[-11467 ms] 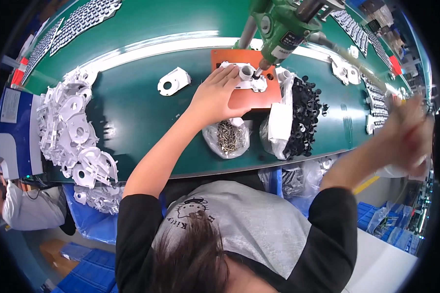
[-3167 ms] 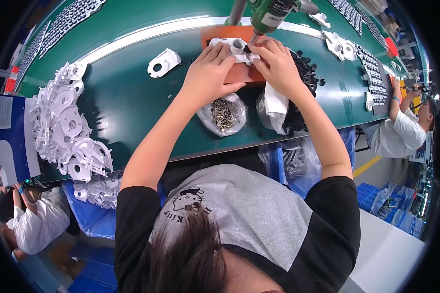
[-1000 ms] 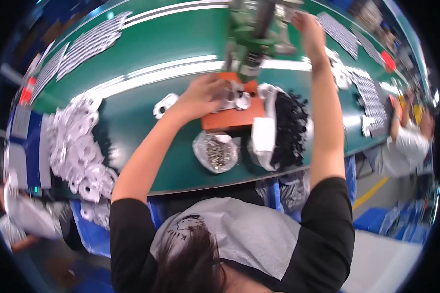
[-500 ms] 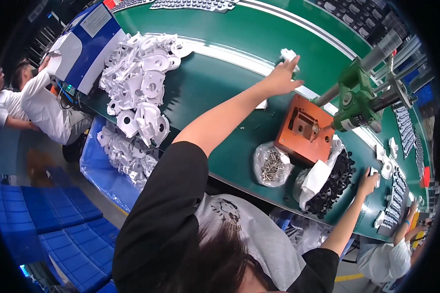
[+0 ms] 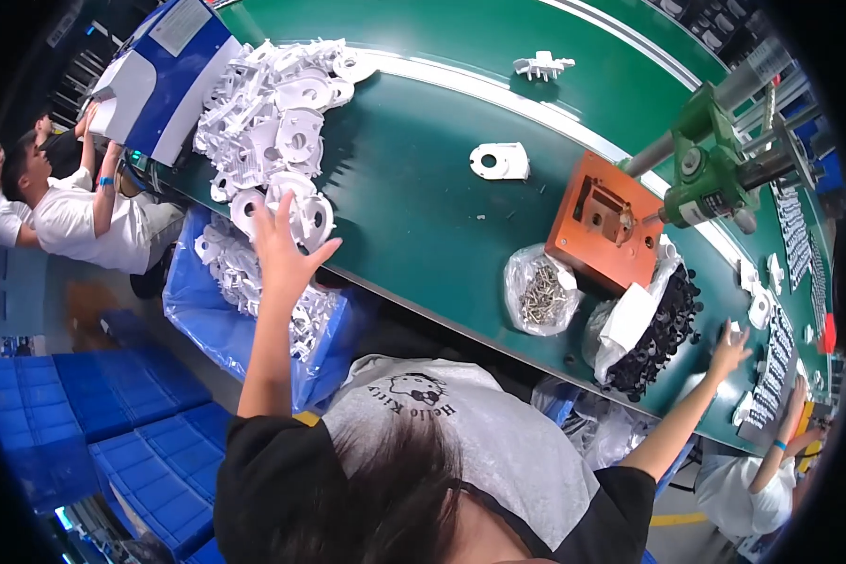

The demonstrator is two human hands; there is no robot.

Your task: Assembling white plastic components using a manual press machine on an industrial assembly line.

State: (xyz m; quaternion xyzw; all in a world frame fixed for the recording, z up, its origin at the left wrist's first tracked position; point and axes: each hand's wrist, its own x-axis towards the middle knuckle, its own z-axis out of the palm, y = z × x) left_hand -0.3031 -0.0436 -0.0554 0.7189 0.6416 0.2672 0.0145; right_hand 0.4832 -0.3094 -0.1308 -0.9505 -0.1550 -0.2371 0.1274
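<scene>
Running across the view, a long green workbench bends at the dark round rim, which cuts off its far end. Dark hair covers part of the wearer's grey shirt at the bottom. Heaped on the bench's left is a pile of white plastic housings, so tangled that single pieces are hard to count. Behind it stands a blue-and-white machine, partly hiding co-workers in white shirts. On the right, a green press leans in, its far parts fading into the rim. Below the pile, a blue-lined bin holds more housings, some hidden by the left forearm. Beside the press sits an orange fixture block with a recess in its top. Close to it lie a heap of small black parts, partly covered by white wrapping, and a clear bag of screws.

The left hand is wide, fingers and thumb spread, at the near edge of the pile; the housings lie directly beyond and around its fingers, but whether it touches them cannot be told. The right hand, small in view, reaches far right past the black parts; its fingers look parted, and any contact with the pale piece at their tips is unclear. One loose white housing lies mid-bench, well apart from both hands.
</scene>
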